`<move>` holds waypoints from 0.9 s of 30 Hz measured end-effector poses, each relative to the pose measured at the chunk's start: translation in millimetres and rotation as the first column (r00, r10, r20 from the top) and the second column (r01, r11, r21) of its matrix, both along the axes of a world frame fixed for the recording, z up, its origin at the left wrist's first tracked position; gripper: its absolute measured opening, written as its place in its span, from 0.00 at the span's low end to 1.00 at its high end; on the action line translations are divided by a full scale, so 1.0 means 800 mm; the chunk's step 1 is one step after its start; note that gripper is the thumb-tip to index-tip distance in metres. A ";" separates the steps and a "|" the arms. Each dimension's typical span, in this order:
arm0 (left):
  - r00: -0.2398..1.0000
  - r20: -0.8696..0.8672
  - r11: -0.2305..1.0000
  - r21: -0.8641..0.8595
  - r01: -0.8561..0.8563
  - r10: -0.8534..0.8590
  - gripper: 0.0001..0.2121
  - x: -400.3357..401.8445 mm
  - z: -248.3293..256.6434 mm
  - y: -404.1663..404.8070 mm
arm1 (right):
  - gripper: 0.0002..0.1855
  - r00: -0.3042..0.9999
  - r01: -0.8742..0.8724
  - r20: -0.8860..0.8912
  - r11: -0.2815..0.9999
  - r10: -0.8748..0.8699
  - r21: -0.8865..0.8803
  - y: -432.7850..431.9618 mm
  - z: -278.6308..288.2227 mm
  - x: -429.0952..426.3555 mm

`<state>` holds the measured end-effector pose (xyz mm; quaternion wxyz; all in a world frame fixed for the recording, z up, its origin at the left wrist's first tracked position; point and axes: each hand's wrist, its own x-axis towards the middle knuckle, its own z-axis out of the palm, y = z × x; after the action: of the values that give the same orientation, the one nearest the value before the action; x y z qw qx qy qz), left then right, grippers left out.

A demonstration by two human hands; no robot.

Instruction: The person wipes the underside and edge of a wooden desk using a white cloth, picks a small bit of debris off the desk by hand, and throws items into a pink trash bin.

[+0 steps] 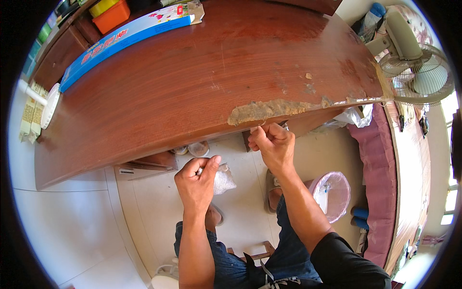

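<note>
My left hand [196, 180] is closed, thumb on top, on a piece of light grey knitted-looking cloth [224, 180] that hangs out beside the fingers. It hovers over the floor, in front of the desk's near edge. My right hand [276, 146] is higher and to the right, close below the front edge of the reddish-brown wooden desk [173, 90]. Its fingers are curled with the thumb against them. Whether something thin is pinched there, I cannot tell. The veneer near this hand has peeled, baring a rough tan patch [267, 110].
A long blue-and-white cardboard box [122, 45] lies along the desk's back. An orange container [112, 16] stands behind it. At the right is an electric fan [418, 72]. A pink-lined waste bin [334, 197] stands on the floor by my right arm. Jars [198, 148] sit under the desk.
</note>
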<state>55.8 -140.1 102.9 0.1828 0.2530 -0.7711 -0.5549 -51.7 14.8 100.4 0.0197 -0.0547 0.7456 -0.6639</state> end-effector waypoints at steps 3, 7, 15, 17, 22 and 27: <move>1.000 -0.014 1.000 -0.026 0.012 -0.012 0.12 0.000 0.001 0.002 | 0.11 0.999 -0.018 -0.029 0.999 0.019 0.040 -0.003 0.003 0.000; 1.000 0.016 1.000 0.009 0.011 -0.011 0.13 0.001 0.000 0.002 | 0.11 0.999 0.007 -0.051 1.000 -0.006 0.018 -0.009 0.003 0.001; 1.000 -0.006 1.000 -0.015 0.018 -0.018 0.13 -0.003 -0.003 0.008 | 0.18 0.998 0.058 -0.042 0.997 -0.056 0.048 -0.014 0.016 0.003; 0.999 -0.015 0.999 -0.024 0.028 -0.028 0.13 -0.004 -0.004 0.009 | 0.16 1.000 0.005 -0.020 1.000 -0.004 0.030 -0.007 0.023 0.006; 0.999 0.025 0.999 -0.016 0.036 -0.036 0.12 -0.008 0.004 0.016 | 0.09 0.996 -0.081 0.002 0.968 0.084 -0.237 0.048 0.027 0.009; 0.996 -0.016 0.996 0.010 0.085 -0.085 0.13 -0.009 0.000 0.030 | 0.14 0.990 0.003 -0.144 1.000 -0.003 0.003 0.179 0.006 0.031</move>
<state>49.0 -115.7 102.9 0.1636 0.2167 -0.7769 -0.5681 -26.9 157.7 105.6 -0.0351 -0.1013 0.7461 -0.6571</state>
